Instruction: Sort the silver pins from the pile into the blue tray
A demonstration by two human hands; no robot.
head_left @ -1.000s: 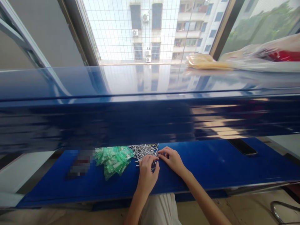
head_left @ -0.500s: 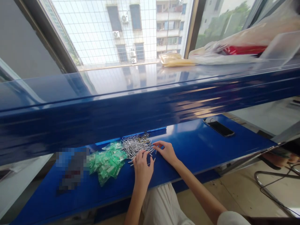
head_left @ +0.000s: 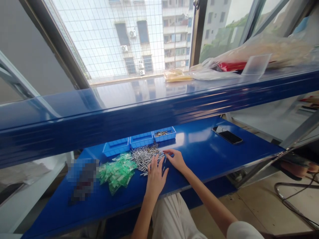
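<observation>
A heap of thin silvery metal pins (head_left: 144, 158) lies on the blue table. My left hand (head_left: 156, 174) is over the heap's near right edge, fingers spread and pointing away from me. At the heap's right side is my right hand (head_left: 177, 160), with thumb and forefinger bent close together at the pins. What sits between those fingertips is too small to make out. Left of the heap, touching it, is a pile of small clear-and-green plastic packets (head_left: 117, 173).
Blue trays (head_left: 141, 140) stand behind the heap; the right one holds small dark and brassy pieces. A phone (head_left: 228, 135) lies at the right, a blurred-out object (head_left: 84, 181) at the left. A blue shelf (head_left: 112, 121) overhangs the table, bearing plastic bags (head_left: 214, 71).
The view has tilted, showing more of the trays below the shelf. My left hand has shifted slightly right with its fingers straighter. My right hand has stayed by the heap's right edge.
</observation>
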